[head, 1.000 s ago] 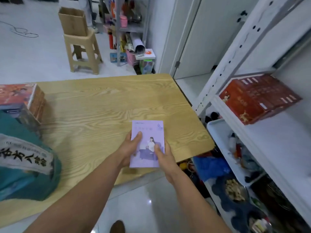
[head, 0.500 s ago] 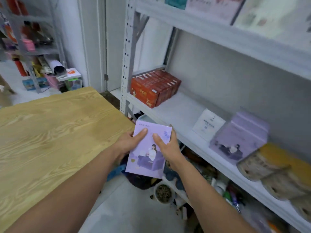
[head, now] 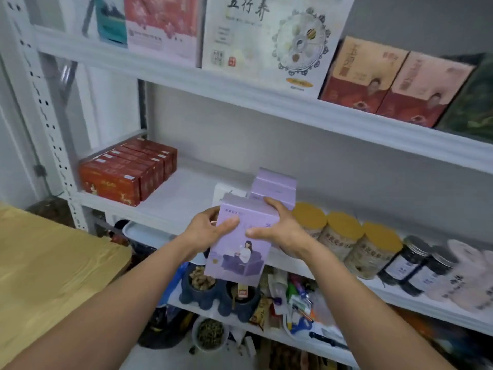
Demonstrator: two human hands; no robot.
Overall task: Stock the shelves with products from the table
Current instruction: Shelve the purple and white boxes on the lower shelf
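A lilac box [head: 240,252] printed with a seated figure is held upright in front of the middle shelf [head: 184,198]. My left hand [head: 206,231] grips its left side with the thumb across the front. My right hand [head: 277,231] grips its right side and top corner. Just behind it, a matching lilac box [head: 274,186] stands on the shelf, with a white box [head: 226,192] to its left. The wooden table [head: 48,268] lies at the lower left.
Red boxes [head: 128,170] fill the shelf's left end. Yellow-lidded jars [head: 344,236], dark jars [head: 416,265] and pale pouches [head: 469,276] stand to the right. Large boxes [head: 269,41] line the upper shelf. Trays, bowls and clutter [head: 240,297] crowd the lower shelves.
I have turned from the table to the shelf unit. Both hands have carried the lilac box up and forward, close to the matching box on the middle shelf.
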